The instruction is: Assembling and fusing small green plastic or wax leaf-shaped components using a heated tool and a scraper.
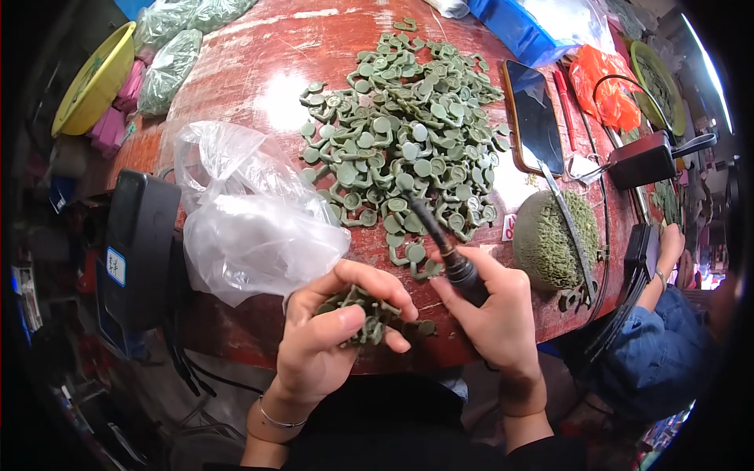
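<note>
Worn red tabletop [228, 86] under hard glare; clock directions run from between the hands. Left hand [312, 341] cups a clutch of small green parts [367, 320], fingers curled, apparently so none spill. Right hand [506, 314] grips a black pen-like tool [462, 273], thumb and fingers round the handle, shaft angled toward eleven, presumably for fine control. Loose pile of like parts [416, 133] at twelve, within easy reach. Clear plastic bag [251, 243] at ten. Rough green block [546, 235] at two, metal tweezers [569, 228] laid across it, perhaps to keep them handy. Phone [534, 118] at one.

Hard to make out: tool tip lost against the pile, contact uncertain; cupped count hidden by fingers; co-worker's body, past two, partly cut off in shadow.
</note>
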### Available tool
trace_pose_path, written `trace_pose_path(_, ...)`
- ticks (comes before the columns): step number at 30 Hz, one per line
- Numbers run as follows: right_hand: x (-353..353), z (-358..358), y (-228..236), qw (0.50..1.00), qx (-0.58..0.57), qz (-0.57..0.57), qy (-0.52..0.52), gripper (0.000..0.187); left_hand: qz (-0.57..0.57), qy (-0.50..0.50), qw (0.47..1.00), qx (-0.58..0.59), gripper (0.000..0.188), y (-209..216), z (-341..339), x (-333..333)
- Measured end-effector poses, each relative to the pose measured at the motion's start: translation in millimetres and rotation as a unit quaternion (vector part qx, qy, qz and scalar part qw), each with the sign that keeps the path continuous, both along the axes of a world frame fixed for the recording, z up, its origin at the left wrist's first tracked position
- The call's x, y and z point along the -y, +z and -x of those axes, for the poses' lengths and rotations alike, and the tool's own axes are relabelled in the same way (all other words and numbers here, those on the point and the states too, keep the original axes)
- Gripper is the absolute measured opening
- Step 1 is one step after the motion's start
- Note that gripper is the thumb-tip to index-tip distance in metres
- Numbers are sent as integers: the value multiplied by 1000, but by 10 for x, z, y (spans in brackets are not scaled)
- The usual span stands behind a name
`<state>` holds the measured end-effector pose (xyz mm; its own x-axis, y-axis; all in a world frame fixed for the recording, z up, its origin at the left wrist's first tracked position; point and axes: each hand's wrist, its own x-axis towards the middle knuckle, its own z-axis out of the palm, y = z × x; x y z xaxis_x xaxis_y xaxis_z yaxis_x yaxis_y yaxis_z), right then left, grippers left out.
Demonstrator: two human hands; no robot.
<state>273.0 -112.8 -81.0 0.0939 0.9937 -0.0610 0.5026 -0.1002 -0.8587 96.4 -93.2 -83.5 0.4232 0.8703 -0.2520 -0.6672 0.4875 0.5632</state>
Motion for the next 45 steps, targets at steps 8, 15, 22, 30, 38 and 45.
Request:
trace_pose_path(8,12,-106,-40,997,-11,-37,-68,12,-341,15,751,-565,26,10,-236,-18)
trace_pose_path(15,-87,-131,-14,988,113,-87,-52,22,-382,-38,608,-695,32,69,-387,-14)
trace_pose_path(22,98,-125,51,997,64,43,-32,29,-384,-52,606,-694,30,69,-372,0)
trace_pose_path(30,42,-92,-25,992,120,-29,-41,33,-378,-34,699,-606,19,43,-269,2)
trace_pose_path(38,54,-66,-5,991,118,-40,-49,31,-442,81,719,-529,23,223,-72,81)
trace_pose_path(45,91,-88,73,987,129,-38,-94,18,-452,97,720,-519,30,226,-10,118)
